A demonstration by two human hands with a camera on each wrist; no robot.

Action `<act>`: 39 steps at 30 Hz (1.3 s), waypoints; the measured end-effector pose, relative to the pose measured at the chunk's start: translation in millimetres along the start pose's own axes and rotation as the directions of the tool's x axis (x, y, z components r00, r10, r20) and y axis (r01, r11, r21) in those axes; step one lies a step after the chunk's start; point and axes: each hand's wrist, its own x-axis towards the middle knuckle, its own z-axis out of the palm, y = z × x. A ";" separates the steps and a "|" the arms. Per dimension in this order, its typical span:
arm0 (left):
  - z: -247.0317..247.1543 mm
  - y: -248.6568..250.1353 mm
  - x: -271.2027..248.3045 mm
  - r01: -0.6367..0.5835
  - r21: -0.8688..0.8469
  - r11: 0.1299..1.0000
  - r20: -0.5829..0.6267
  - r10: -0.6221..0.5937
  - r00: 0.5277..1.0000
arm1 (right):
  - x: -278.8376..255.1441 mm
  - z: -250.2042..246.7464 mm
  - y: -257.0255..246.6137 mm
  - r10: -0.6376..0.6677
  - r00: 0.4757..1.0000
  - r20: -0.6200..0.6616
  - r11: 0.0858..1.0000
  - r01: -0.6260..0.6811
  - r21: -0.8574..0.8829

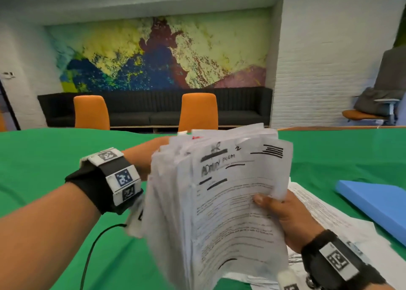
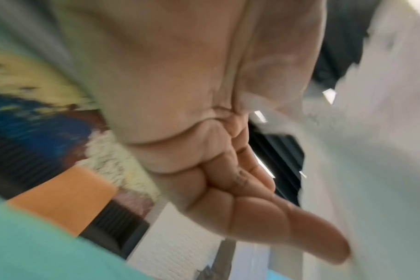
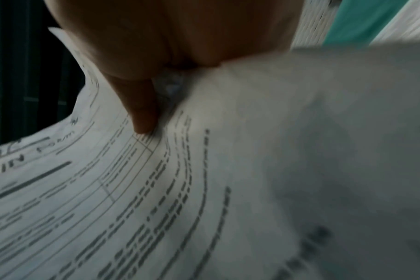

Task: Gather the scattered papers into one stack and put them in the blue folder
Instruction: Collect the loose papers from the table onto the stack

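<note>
Two hands hold one thick, uneven stack of papers lifted off the green worktop, its printed face turned toward the person and its long axis running steeply up and away. The right hand grasps the stack at its right edge, thumb pressed across the top sheet and the other fingers hidden behind; the right wrist view shows that thumb lying on the printed page. The left hand sits at the stack's upper left edge, mostly hidden behind the sheets; in the left wrist view its fingers are straight and lie flat against the paper, so its grip reads as a flat support, not a clench. The sheets are fanned and ragged along the left side, so the stack probably needs squaring. More loose papers lie on the worktop under the right hand, toward the near right corner. The blue folder lies flat and appears closed by the right edge of the worktop, just beyond those loose sheets, so it is to the right of the held stack and the right hand is much nearer to it than the left.
</note>
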 end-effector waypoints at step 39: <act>123.9 -113.7 -12.5 -0.154 -0.270 0.951 -0.468 0.011 0.884 | -19.8 -13.6 63.2 -0.078 0.993 -0.088 0.979 0.060 -0.193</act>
